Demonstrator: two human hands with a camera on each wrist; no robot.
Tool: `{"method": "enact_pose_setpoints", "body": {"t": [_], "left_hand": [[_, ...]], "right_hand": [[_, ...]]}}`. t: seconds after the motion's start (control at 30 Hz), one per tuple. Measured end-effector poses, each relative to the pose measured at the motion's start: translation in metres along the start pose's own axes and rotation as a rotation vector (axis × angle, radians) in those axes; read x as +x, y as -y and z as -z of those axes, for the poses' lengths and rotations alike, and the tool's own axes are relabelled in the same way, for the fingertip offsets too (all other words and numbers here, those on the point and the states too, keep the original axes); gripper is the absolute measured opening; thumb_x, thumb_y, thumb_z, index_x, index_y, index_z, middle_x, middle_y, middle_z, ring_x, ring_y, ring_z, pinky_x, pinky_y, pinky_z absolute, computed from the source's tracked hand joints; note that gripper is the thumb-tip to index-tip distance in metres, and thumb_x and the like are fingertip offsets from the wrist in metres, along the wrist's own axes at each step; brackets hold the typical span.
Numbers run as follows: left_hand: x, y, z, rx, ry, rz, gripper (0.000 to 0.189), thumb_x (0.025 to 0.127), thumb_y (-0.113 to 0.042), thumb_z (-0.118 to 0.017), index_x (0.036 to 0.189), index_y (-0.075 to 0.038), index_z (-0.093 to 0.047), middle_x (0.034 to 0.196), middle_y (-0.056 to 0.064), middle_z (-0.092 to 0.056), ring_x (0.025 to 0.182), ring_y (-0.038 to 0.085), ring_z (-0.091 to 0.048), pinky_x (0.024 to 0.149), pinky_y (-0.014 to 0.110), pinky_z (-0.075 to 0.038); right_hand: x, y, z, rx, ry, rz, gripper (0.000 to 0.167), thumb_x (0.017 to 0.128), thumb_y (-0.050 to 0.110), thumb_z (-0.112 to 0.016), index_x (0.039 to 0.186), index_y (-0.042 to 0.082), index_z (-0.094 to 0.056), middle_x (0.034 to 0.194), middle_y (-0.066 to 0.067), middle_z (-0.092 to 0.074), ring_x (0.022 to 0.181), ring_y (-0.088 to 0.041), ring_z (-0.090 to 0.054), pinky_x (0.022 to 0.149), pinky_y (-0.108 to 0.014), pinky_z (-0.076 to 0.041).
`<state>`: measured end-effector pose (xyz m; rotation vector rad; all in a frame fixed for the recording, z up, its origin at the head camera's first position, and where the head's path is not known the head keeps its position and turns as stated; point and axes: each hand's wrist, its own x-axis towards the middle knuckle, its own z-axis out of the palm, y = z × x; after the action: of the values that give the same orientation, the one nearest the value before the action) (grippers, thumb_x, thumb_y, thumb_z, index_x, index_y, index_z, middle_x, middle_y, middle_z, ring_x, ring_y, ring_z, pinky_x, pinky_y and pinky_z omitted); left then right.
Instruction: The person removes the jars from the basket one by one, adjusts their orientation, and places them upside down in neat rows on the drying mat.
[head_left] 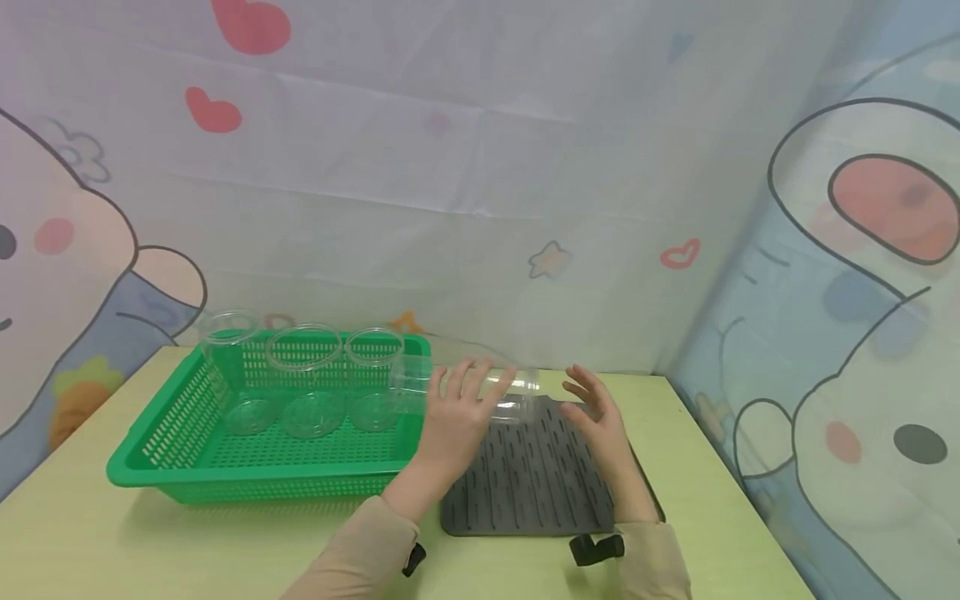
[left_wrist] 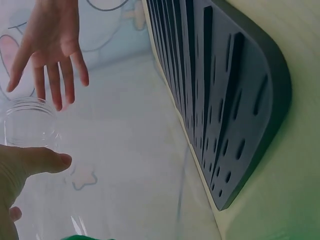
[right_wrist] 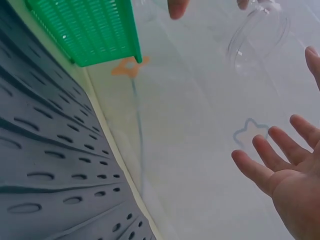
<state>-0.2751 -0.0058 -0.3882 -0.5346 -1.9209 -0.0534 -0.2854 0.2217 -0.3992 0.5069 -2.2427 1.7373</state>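
My left hand point(head_left: 459, 417) grips a clear, empty jar point(head_left: 408, 385), which lies on its side in the air above the back of the dark grey drying mat point(head_left: 525, 492). The jar's threaded mouth point(left_wrist: 30, 107) points toward my right hand point(head_left: 602, 423) in the left wrist view. That right hand is apart from the jar, palm facing it, fingers spread and holding nothing. To the left, a green plastic basket point(head_left: 262, 477) contains three upright clear jars: one at left point(head_left: 251, 415), one in the middle point(head_left: 313, 415) and one at right point(head_left: 373, 410).
Basket and mat stand side by side on a pale yellow-green table point(head_left: 720, 508). A printed cloth backdrop point(head_left: 480, 192) hangs behind the table's back edge and along the right side. The basket's wall point(right_wrist: 90, 35) rises close to the mat.
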Motion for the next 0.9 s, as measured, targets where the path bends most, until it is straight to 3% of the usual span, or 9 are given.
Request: {"method": "enact_pose_setpoints", "body": {"t": [0.3, 0.37, 0.53, 0.6, 0.8, 0.9], "left_hand": [[-0.002, -0.012, -0.003, 0.033, 0.086, -0.053, 0.072, 0.073, -0.008, -0.085, 0.135, -0.029, -0.057, 0.131, 0.004, -0.06, 0.124, 0.027, -0.054, 0.098, 0.05, -0.048], [-0.002, -0.014, -0.003, 0.033, 0.098, -0.057, 0.072, 0.073, -0.008, -0.085, 0.136, -0.029, -0.057, 0.132, 0.004, -0.06, 0.124, 0.028, -0.054, 0.098, 0.05, -0.048], [-0.006, -0.017, -0.005, 0.041, 0.104, -0.065, 0.072, 0.072, -0.009, -0.085, 0.136, -0.028, -0.057, 0.131, 0.004, -0.061, 0.124, 0.028, -0.055, 0.098, 0.05, -0.048], [-0.007, -0.018, -0.007, 0.049, 0.101, -0.073, 0.073, 0.071, -0.01, -0.086, 0.136, -0.029, -0.058, 0.131, 0.003, -0.061, 0.124, 0.028, -0.055, 0.098, 0.05, -0.048], [-0.008, -0.019, -0.008, 0.049, 0.098, -0.087, 0.076, 0.069, -0.012, -0.088, 0.136, -0.029, -0.057, 0.132, 0.003, -0.06, 0.125, 0.027, -0.054, 0.099, 0.05, -0.047], [-0.008, -0.02, -0.008, 0.044, 0.107, -0.088, 0.079, 0.068, -0.012, -0.089, 0.137, -0.029, -0.056, 0.133, 0.004, -0.059, 0.125, 0.027, -0.054, 0.1, 0.05, -0.046]], "right_hand": [[0.001, 0.002, -0.01, 0.022, 0.107, 0.007, 0.064, 0.094, 0.001, -0.057, 0.152, 0.003, -0.029, 0.155, -0.021, -0.033, 0.141, -0.045, -0.033, 0.107, -0.064, -0.037], [0.0, 0.002, -0.011, 0.031, 0.125, -0.003, 0.068, 0.092, 0.0, -0.059, 0.152, 0.004, -0.028, 0.155, -0.021, -0.032, 0.141, -0.046, -0.032, 0.106, -0.064, -0.037], [0.0, 0.001, -0.012, 0.039, 0.16, -0.027, 0.073, 0.09, 0.0, -0.063, 0.153, 0.007, -0.028, 0.156, -0.019, -0.032, 0.141, -0.042, -0.034, 0.101, -0.043, -0.048], [-0.001, -0.001, -0.012, 0.04, 0.168, -0.021, 0.074, 0.089, 0.0, -0.065, 0.153, 0.008, -0.028, 0.155, -0.019, -0.032, 0.14, -0.043, -0.035, 0.099, -0.04, -0.049], [-0.001, -0.002, -0.012, 0.041, 0.198, 0.001, 0.071, 0.088, -0.002, -0.065, 0.151, 0.005, -0.031, 0.156, -0.02, -0.029, 0.141, -0.046, -0.03, 0.102, -0.059, -0.044], [0.0, -0.002, -0.012, 0.044, 0.201, -0.001, 0.069, 0.089, -0.002, -0.064, 0.15, 0.003, -0.033, 0.156, -0.02, -0.029, 0.143, -0.045, -0.029, 0.102, -0.061, -0.043]]}}
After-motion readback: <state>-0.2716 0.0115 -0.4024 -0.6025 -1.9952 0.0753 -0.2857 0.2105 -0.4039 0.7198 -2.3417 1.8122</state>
